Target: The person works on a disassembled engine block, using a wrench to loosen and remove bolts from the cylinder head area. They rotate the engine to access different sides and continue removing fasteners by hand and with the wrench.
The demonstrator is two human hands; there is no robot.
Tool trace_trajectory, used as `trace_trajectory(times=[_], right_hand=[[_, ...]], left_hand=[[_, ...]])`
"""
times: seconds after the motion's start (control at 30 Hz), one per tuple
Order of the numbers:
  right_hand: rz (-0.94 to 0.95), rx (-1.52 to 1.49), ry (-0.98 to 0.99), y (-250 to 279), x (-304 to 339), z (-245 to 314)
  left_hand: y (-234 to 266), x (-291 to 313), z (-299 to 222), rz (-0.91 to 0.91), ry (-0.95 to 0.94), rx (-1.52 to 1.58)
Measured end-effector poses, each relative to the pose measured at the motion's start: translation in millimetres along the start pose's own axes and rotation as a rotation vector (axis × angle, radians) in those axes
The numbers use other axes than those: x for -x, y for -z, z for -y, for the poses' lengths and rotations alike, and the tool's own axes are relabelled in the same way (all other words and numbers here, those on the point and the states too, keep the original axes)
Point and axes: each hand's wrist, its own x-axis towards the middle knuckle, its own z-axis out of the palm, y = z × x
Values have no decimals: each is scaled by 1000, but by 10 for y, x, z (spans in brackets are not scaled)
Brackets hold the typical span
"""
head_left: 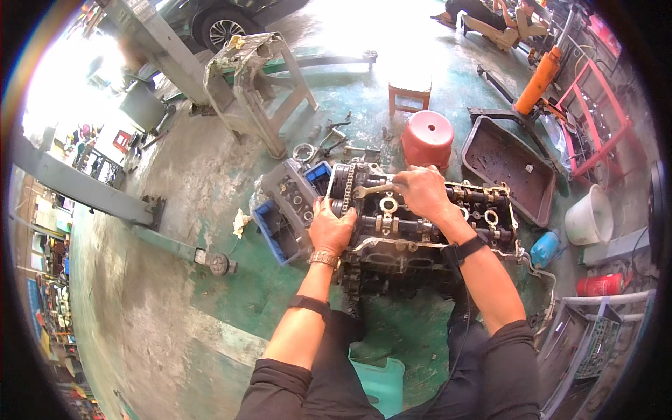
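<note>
Hands [424,192] at grimy engine [395,245], right gripping metal wrench [375,190], left [332,229] beside linked chain [348,187]

bin [268,234] left of engine [423,231], tray [498,150] behind at right

Dark bunched sleeves [513,358], dark trousers [339,374], metallic link-band left-wrist watch [324,258], black forearm straps [309,304].

L hand [332,229] palm-dn, thumb spread | R hand [422,192] curled tight | arms [301,315] fwd, elbows bent
</note>
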Motion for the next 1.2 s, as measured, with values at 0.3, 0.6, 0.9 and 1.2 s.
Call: trace_trajectory(times=[0.3,0.6,0.9,1.2], right_hand=[[376,-348,-375,242,644,285],[356,-540,-370,254,912,612],[329,-431,-287,139,995,606],[370,-492,-274,195,640,455]], left_hand=[[-64,14,84,-62,-33,21],[-63,-21,146,-32,-66,114],[-253,-132,383,-99,-254,-16],[-230,-66,203,-47,-6,46]])
